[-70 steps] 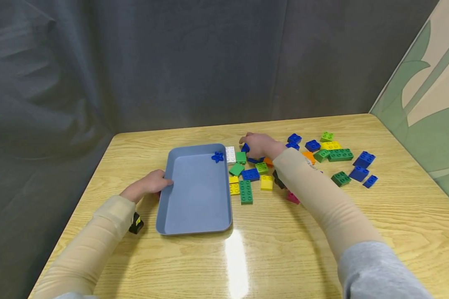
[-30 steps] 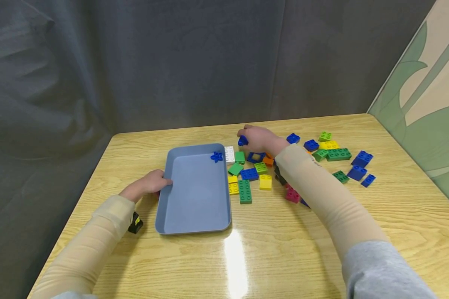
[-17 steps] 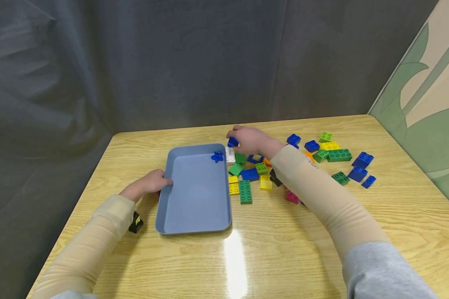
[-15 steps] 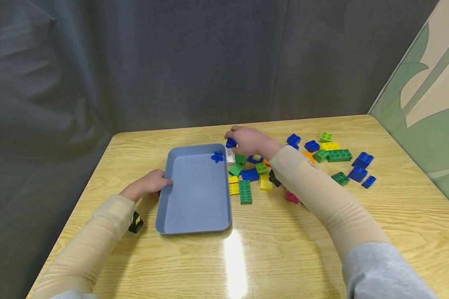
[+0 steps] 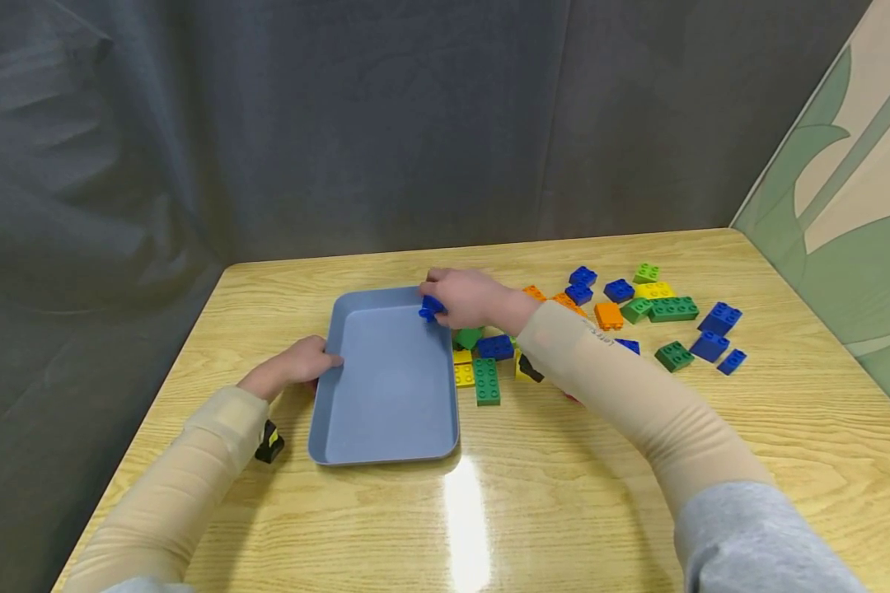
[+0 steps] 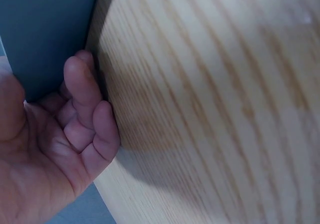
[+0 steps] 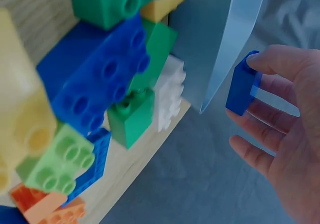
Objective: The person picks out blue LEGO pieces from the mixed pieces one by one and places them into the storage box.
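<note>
My left hand (image 5: 307,360) grips the left rim of the grey-blue tray (image 5: 386,395), thumb over the edge. In the left wrist view the fingers of that hand (image 6: 82,129) curl against the tray's outer wall, near the wooden tabletop. Over the tray's far right corner, my right hand (image 5: 467,298) pinches a small blue sloped toy brick (image 7: 242,88) between thumb and fingers. A blue flower-shaped piece (image 5: 425,314) lies in that corner, mostly hidden by the brick and hand.
Right of the tray sit green (image 5: 487,381), yellow (image 5: 464,375), blue (image 5: 496,347) and white bricks (image 7: 169,91), partly under my right forearm. Farther right lie several blue, green, orange (image 5: 609,315) and yellow bricks. A dark curtain (image 5: 415,123) hangs behind the table.
My right hand has picked up the blue brick, lifted it from among the bricks and carried it left over the tray's far right corner. The left hand and tray stay put.
</note>
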`<state>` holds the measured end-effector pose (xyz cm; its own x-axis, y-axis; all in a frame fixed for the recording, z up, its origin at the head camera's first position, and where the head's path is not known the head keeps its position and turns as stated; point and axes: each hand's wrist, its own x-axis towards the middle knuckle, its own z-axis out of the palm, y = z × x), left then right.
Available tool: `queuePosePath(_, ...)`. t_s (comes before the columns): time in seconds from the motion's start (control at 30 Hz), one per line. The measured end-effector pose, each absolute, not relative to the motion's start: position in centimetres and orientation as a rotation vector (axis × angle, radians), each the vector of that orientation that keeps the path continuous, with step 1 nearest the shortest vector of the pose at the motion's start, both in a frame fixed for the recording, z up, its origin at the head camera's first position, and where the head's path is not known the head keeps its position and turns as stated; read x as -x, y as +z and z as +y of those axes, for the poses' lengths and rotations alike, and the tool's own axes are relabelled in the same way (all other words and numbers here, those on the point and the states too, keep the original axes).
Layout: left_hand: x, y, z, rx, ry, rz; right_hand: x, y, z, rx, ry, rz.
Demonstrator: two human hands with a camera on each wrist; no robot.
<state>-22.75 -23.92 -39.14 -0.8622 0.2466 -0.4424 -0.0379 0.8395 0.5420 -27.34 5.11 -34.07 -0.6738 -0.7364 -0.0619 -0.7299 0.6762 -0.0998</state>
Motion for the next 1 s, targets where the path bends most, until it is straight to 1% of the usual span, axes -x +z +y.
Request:
queuePosePath(0.2,22.8,-39.2,-24.0,-0.155,0.762,2.508,26.5,-34.6,4.0,1.324,-0.042,2.745)
queuePosePath(0.43,22.8,-39.2,-23.9,-0.141,0.760,2.503,25.8,-35.5,3.2,1.376,0.067,2.705)
queuePosePath(1.0,22.8,-39.3,-24.0,-0.141,0.747,2.517,25.9,-37.0,3.0,1.364,0.202,2.663)
